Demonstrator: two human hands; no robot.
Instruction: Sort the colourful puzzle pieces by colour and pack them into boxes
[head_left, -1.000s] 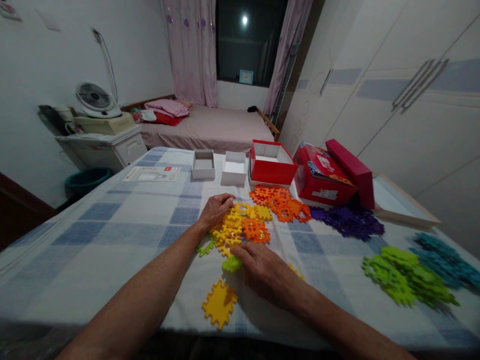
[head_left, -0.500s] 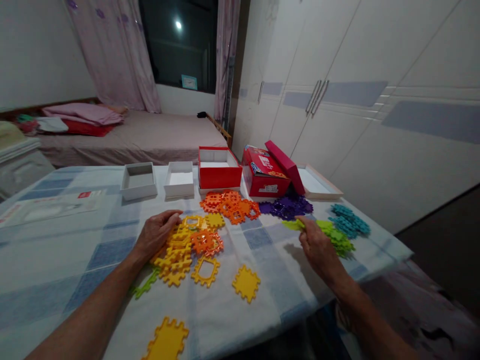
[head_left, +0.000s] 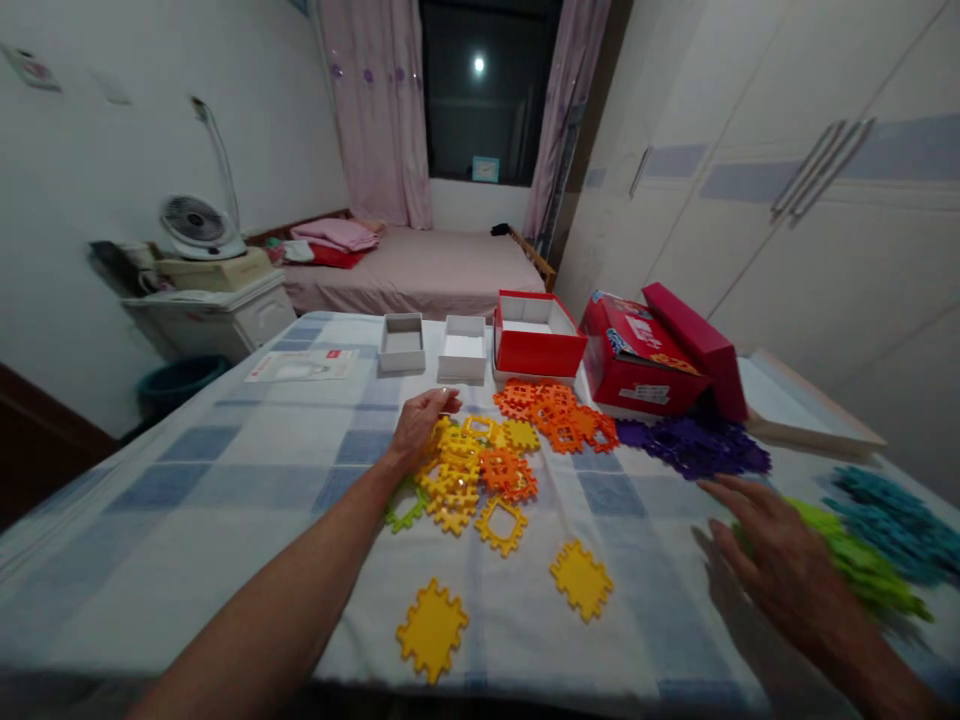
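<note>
My left hand (head_left: 420, 428) rests at the left of a pile of yellow interlocking plastic pieces (head_left: 454, 478), fingers loosely bent and apart, with nothing visible in them. A few orange pieces (head_left: 504, 472) lie on that pile, and a green frame piece (head_left: 406, 508) pokes out below. My right hand (head_left: 780, 550) hovers open, fingers spread, beside and partly over a lime-green pile (head_left: 862, 565). Closer to me are a yellow frame piece (head_left: 517, 540), a solid yellow piece (head_left: 582, 580) and another yellow piece (head_left: 433, 630).
Orange pieces (head_left: 555, 412), purple pieces (head_left: 690, 442) and teal pieces (head_left: 892, 520) form separate piles. Behind them stand two small white boxes (head_left: 403, 358), an open red box (head_left: 538, 355), a printed red box (head_left: 637, 370) with a lid leaning on it, and a shallow tray (head_left: 817, 425).
My right hand has let go of the lime-green piece and spread its fingers by the lime-green pile. My left hand stays by the yellow pile. The view has swung left.
</note>
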